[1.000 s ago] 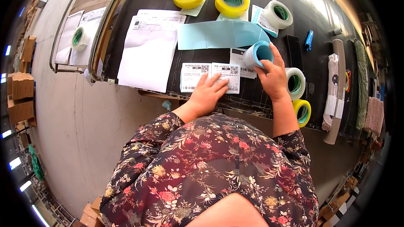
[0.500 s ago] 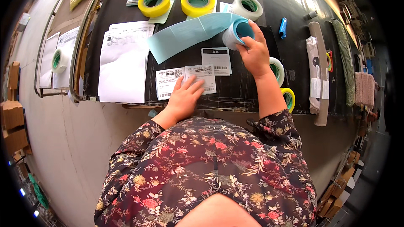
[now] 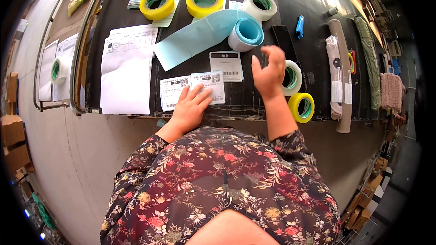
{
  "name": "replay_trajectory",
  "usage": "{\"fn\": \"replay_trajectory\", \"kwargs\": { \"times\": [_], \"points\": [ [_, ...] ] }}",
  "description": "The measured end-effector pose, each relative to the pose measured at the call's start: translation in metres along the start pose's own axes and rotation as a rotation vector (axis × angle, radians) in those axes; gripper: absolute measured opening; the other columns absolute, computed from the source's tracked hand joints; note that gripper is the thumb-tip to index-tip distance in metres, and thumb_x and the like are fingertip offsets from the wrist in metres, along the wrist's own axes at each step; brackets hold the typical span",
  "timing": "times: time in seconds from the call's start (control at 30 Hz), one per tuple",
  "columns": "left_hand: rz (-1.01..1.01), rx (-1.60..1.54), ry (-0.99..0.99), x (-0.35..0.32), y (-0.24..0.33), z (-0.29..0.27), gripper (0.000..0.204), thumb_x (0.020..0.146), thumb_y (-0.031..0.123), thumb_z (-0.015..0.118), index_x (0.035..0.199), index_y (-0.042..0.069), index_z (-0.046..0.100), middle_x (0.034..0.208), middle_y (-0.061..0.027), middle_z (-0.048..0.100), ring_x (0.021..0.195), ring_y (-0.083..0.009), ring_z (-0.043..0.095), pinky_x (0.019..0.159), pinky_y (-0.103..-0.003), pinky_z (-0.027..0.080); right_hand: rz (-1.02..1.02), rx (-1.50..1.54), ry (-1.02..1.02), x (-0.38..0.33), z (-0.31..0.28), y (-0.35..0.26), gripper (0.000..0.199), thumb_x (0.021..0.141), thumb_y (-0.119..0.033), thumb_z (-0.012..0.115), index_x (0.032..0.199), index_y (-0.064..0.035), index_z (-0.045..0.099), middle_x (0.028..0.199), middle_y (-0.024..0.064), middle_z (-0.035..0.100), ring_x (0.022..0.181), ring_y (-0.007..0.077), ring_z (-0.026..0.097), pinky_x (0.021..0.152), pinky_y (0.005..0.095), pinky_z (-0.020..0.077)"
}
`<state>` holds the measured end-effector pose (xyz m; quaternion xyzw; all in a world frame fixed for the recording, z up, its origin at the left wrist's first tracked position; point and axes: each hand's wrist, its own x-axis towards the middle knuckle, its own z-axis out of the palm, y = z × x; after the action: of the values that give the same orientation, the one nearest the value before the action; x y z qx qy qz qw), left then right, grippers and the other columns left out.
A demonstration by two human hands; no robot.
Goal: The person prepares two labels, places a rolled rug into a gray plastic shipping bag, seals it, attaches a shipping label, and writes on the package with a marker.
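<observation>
My left hand (image 3: 190, 108) lies flat with its fingers spread on two small stacks of printed white labels, a left stack (image 3: 170, 91) and a right stack (image 3: 217, 91). Just beyond them rests another white label (image 3: 225, 67) with a black band. My right hand (image 3: 270, 73) hovers above the table, thumb and fingers apart, with nothing in it. Beyond its fingertips a roll of labels (image 3: 234, 41) with blue backing stands on the table, its loose blue strip (image 3: 193, 38) trailing out to the left.
Yellow tape rolls (image 3: 144, 3) (image 3: 190, 3) and a clear roll (image 3: 250, 5) line the far side. White papers (image 3: 125, 81) lie left. Right are a white tape roll (image 3: 297, 79), a yellow roll (image 3: 294, 106), a black phone-like slab (image 3: 284, 41), a blue cutter (image 3: 299, 27) and long wrapped rolls (image 3: 344, 77).
My right hand has let go of the label roll and drawn back toward me. The roll now stands on the table. My left hand stays on the labels.
</observation>
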<state>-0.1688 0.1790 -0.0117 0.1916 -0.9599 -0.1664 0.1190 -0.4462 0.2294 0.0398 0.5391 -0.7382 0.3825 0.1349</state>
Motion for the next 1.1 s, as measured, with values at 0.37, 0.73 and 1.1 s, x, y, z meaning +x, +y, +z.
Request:
{"fn": "replay_trajectory", "kwargs": {
  "times": [0.37, 0.73, 1.1],
  "points": [
    [0.013, -0.085, 0.022, -0.012, -0.014, -0.014, 0.026, 0.079, 0.009, 0.063, 0.104, 0.012, 0.067, 0.133, -0.0009, 0.059, 0.134, -0.0262, 0.045, 0.114, -0.053, 0.027, 0.486, -0.400, -0.521, -0.049, 0.029, -0.052, 0.075, 0.072, -0.049, 0.080, 0.129, -0.0087, 0.053, 0.126, 0.0121, 0.050, 0.118, 0.0321, 0.045, 0.101, 0.0440, 0.0391],
    [-0.076, -0.160, 0.119, 0.004, -0.010, -0.015, 0.023, 0.081, 0.016, 0.070, 0.102, 0.011, 0.063, 0.122, -0.0023, 0.062, 0.131, -0.0289, 0.047, 0.115, -0.053, 0.024, 0.827, 0.161, -0.342, -0.064, 0.020, -0.013, 0.045, 0.073, -0.016, 0.080, 0.111, -0.0033, 0.059, 0.089, 0.0055, 0.062, 0.081, 0.0204, 0.062, 0.076, 0.0323, 0.0516],
    [-0.097, -0.098, 0.106, 0.002, -0.012, -0.008, 0.020, 0.082, 0.016, 0.066, 0.102, 0.013, 0.064, 0.122, 0.0000, 0.061, 0.130, -0.0255, 0.048, 0.114, -0.053, 0.026, 1.440, 1.270, -0.082, -0.077, -0.039, 0.015, 0.026, 0.103, -0.021, 0.050, 0.124, -0.0077, 0.056, 0.113, 0.0048, 0.064, 0.097, 0.0169, 0.060, 0.077, 0.0320, 0.0511]
  ]
}}
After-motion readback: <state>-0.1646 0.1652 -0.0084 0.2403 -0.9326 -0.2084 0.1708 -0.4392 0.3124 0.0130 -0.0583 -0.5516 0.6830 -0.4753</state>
